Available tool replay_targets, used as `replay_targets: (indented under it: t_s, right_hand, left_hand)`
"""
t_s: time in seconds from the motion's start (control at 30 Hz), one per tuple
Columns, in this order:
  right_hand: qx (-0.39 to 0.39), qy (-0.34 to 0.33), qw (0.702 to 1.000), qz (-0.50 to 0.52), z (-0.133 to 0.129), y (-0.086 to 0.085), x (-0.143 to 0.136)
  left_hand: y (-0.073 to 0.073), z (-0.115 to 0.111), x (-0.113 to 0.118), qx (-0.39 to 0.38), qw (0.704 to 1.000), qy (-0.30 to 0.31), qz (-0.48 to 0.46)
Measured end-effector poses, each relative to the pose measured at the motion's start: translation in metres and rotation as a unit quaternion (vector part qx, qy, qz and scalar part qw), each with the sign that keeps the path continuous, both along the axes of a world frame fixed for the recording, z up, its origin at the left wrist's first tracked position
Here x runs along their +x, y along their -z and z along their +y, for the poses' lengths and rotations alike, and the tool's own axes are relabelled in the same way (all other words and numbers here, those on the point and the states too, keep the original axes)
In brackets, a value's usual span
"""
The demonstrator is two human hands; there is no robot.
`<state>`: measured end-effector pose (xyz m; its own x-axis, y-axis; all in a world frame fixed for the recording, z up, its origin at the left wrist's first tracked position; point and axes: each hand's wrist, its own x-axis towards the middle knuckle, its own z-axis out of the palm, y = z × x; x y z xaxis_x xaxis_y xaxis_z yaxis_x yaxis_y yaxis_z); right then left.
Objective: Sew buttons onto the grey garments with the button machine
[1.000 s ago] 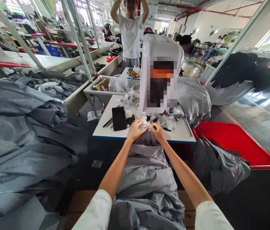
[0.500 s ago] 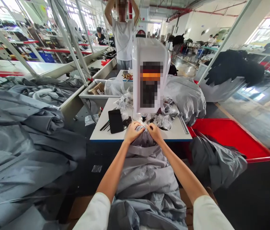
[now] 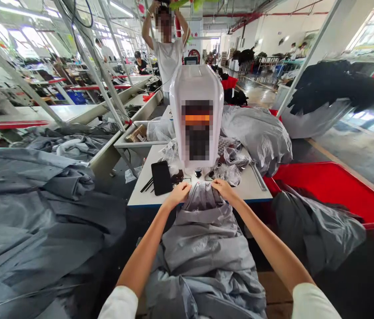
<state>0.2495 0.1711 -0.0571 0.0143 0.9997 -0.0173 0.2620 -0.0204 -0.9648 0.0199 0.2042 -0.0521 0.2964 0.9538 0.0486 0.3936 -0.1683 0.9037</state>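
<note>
Grey fabric (image 3: 206, 239) runs from my lap up to the edge of a white worktable, its far end gathered under the head of a white machine (image 3: 196, 84). My left hand (image 3: 179, 194) is closed on the fabric's left edge, just left of the machine's working point. On the other side, my right hand (image 3: 224, 189) pinches the right edge. The cloth is stretched between both hands. A dark tip (image 3: 198, 171) of the machine sits right above the fabric's far end. Fine details there are too small to tell.
On the worktable (image 3: 140, 198) lie a black phone-like slab (image 3: 161, 178), clear plastic bags (image 3: 231, 174) and a metal bar (image 3: 259, 177). A red bin (image 3: 333, 177) with grey cloth stands right. Grey fabric (image 3: 24, 221) is heaped left. Behind the machine, a person (image 3: 167, 62) raises both arms.
My hands have moved apart, from close together under the machine head to the fabric's two sides, spreading the cloth. The view has shifted slightly. The person behind still has raised arms.
</note>
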Motion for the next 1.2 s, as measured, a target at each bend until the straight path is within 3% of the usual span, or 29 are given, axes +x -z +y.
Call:
replay_targets:
  t_s: [0.17, 0.33, 0.47, 0.53, 0.63, 0.73, 0.8, 0.87, 0.93, 1.03, 1.2]
  right_hand:
    - [-0.036, -0.047, 0.980, 0.188, -0.005, -0.014, -0.013]
    - [-0.032, -0.056, 0.972, 0.227, -0.009, -0.024, -0.014]
    - [-0.002, -0.111, 0.988, 0.112, -0.026, -0.032, -0.007]
    - [0.024, -0.162, 0.986, 0.026, -0.043, -0.037, -0.001]
    - [0.080, -0.208, 0.970, -0.100, -0.075, -0.043, 0.004]
    - [0.176, -0.206, 0.939, -0.211, -0.110, -0.045, 0.004]
    - [0.251, -0.193, 0.908, -0.275, -0.129, -0.042, 0.003]
    - [0.316, -0.167, 0.880, -0.313, -0.142, -0.037, 0.003]
    - [0.360, -0.139, 0.867, -0.315, -0.150, -0.031, 0.004]
    - [0.397, -0.105, 0.864, -0.291, -0.154, -0.026, 0.003]
    - [0.416, -0.105, 0.853, -0.296, -0.163, -0.033, -0.001]
  left_hand:
    - [-0.001, -0.005, 0.006, 0.031, 0.998, -0.057, -0.028]
    - [0.000, -0.011, 0.003, 0.016, 0.995, -0.081, -0.060]
    - [-0.011, -0.028, -0.006, -0.014, 0.996, 0.005, -0.089]
    - [-0.018, -0.044, -0.015, 0.010, 0.997, 0.046, -0.058]
    - [-0.026, -0.074, -0.030, 0.112, 0.987, 0.110, 0.038]
    - [-0.028, -0.101, -0.044, 0.262, 0.938, 0.192, 0.122]
    - [-0.027, -0.115, -0.048, 0.363, 0.900, 0.194, 0.142]
    - [-0.023, -0.124, -0.047, 0.438, 0.871, 0.172, 0.140]
    - [-0.016, -0.128, -0.044, 0.464, 0.863, 0.151, 0.132]
    - [0.004, -0.123, -0.041, 0.432, 0.884, 0.126, 0.126]
    - [0.054, -0.100, -0.048, 0.332, 0.932, 0.067, 0.129]
